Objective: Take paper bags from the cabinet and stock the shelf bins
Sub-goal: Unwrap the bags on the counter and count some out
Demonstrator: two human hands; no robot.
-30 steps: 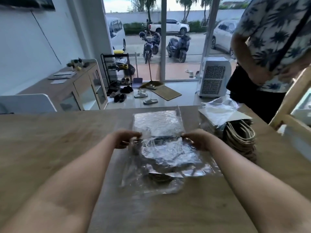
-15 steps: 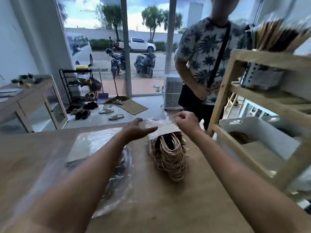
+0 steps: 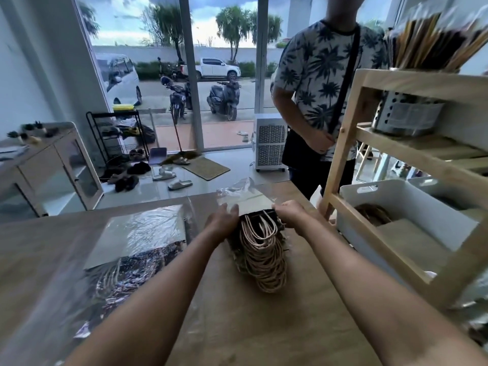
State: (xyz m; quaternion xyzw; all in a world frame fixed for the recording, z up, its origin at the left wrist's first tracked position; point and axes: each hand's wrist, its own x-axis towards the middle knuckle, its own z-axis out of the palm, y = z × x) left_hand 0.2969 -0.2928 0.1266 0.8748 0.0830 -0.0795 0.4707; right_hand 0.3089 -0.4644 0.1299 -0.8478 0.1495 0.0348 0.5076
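A stack of paper bags with cream rope handles lies on the wooden table, its far end still inside a clear plastic sleeve. My left hand presses on the stack's left side, fingers spread against the sleeve's mouth. My right hand grips the stack's right top edge. A second pack of bags in clear plastic lies flat to the left. A white shelf bin on the wooden shelf at the right holds a few bags.
A person in a palm-print shirt stands beyond the table beside the shelf. A grey perforated holder with more bags sits on the upper shelf. A low cabinet stands at the left, with shoes and a rack on the floor behind.
My view turned right from the plastic pack to the handled bag stack. Both hands left the pack and came down onto the stack's far end by the sleeve.
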